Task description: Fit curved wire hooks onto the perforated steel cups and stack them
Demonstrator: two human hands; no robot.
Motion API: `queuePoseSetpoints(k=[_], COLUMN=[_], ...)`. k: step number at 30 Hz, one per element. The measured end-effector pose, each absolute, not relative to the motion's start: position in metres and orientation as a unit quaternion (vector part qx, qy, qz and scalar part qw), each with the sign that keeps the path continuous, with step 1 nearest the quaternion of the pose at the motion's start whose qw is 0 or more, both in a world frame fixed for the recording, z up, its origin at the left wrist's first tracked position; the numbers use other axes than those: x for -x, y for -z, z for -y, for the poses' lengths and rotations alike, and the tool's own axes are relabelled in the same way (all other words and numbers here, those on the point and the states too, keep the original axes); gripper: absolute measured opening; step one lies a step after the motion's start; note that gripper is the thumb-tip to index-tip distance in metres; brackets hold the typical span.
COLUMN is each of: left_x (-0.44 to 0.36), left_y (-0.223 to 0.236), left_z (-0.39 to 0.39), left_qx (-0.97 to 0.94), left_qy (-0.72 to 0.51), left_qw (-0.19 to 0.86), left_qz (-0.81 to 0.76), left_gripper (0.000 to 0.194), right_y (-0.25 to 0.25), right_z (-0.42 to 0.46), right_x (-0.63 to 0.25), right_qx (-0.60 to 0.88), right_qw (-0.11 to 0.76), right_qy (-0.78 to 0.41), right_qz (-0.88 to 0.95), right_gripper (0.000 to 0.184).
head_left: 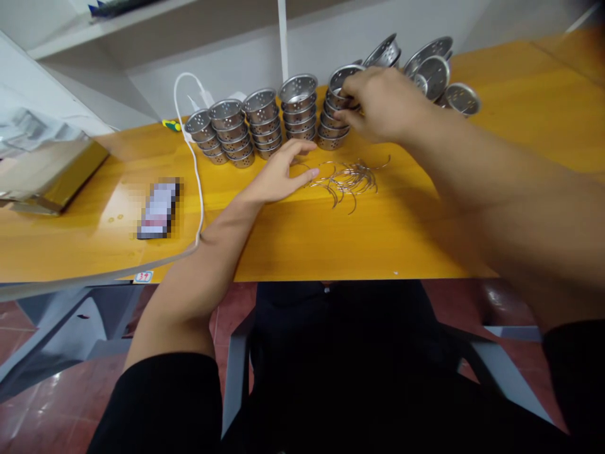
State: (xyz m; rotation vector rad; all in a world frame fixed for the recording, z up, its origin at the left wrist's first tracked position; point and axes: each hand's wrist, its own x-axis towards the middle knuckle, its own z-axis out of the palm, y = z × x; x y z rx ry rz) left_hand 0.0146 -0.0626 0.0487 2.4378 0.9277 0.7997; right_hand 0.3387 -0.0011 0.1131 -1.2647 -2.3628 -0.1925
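My right hand (378,104) reaches to the far side of the yellow table (331,239) and its fingers close round the top perforated metal cup (341,81) of the rightmost stack. My left hand (280,175) lies flat on the table with its fingers stretched out, its fingertips touching the edge of a loose pile of curved wire handles (347,180). Several more stacks of the same metal cups (258,123) stand in a row to the left of the one I grip.
Loose metal cups (432,72) lie tipped at the back right. A phone (158,209) lies on the left, a white cable (193,157) runs past it, and a shiny box (51,167) sits at the far left. A screwdriver (171,125) lies near the wall.
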Motion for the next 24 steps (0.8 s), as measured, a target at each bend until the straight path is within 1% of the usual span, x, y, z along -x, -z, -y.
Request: queuePoseSetpoints(k=[2,5,6,7,9,10,11,12,15,16,17,18,20,22,24], left_x=[-0.014,-0.013,-0.012,-0.011,-0.009,-0.008,-0.006,-0.004,-0.001,0.0,0.0,0.0,-0.001,-0.003,-0.004], left_y=[-0.047,-0.044,-0.043,-0.041,-0.037,-0.035,-0.033,-0.031,-0.026,-0.024,-0.024,-0.023,-0.024,-0.026,-0.028], left_z=[0.061,0.057,0.055,0.053,0.048,0.045,0.042,0.039,0.032,0.03,0.03,0.03,0.032,0.035,0.039], left_qx=[-0.873,-0.875,-0.876,-0.875,-0.871,-0.868,-0.865,-0.862,-0.856,-0.855,-0.855,-0.855,-0.856,-0.857,-0.858], left_qy=[-0.288,-0.287,-0.285,-0.284,-0.281,-0.278,-0.273,-0.268,-0.261,-0.264,-0.267,-0.27,-0.271,-0.265,-0.262], left_qw=[0.209,0.201,0.196,0.192,0.19,0.194,0.199,0.205,0.22,0.222,0.223,0.223,0.223,0.226,0.231], left_qz=[-0.333,-0.334,-0.337,-0.342,-0.355,-0.363,-0.371,-0.378,-0.389,-0.387,-0.384,-0.381,-0.379,-0.38,-0.377], left_gripper=[0.073,0.077,0.078,0.08,0.084,0.086,0.088,0.09,0.09,0.088,0.086,0.083,0.08,0.076,0.074], right_y=[-0.116,-0.12,-0.122,-0.124,-0.131,-0.135,-0.139,-0.143,-0.151,-0.151,-0.15,-0.149,-0.142,-0.135,-0.128], right_z=[-0.002,0.002,0.006,0.01,0.019,0.023,0.026,0.028,0.026,0.021,0.016,0.01,-0.004,-0.02,-0.036], right_x=[-0.332,-0.32,-0.316,-0.312,-0.306,-0.305,-0.306,-0.308,-0.323,-0.33,-0.337,-0.344,-0.355,-0.362,-0.365], right_qx=[0.466,0.499,0.51,0.516,0.516,0.512,0.508,0.507,0.521,0.528,0.538,0.551,0.576,0.589,0.583], right_qw=[0.221,0.206,0.203,0.203,0.212,0.219,0.232,0.253,0.358,0.391,0.412,0.415,0.367,0.291,0.237], right_qy=[0.059,0.041,0.038,0.035,0.028,0.024,0.021,0.019,0.052,0.067,0.076,0.077,0.053,0.024,0.011], right_qz=[0.855,0.841,0.835,0.831,0.83,0.83,0.829,0.824,0.773,0.751,0.732,0.72,0.729,0.754,0.777], right_gripper=[0.028,0.014,0.012,0.019,0.041,0.048,0.051,0.05,0.032,0.029,0.033,0.04,0.056,0.065,0.075])
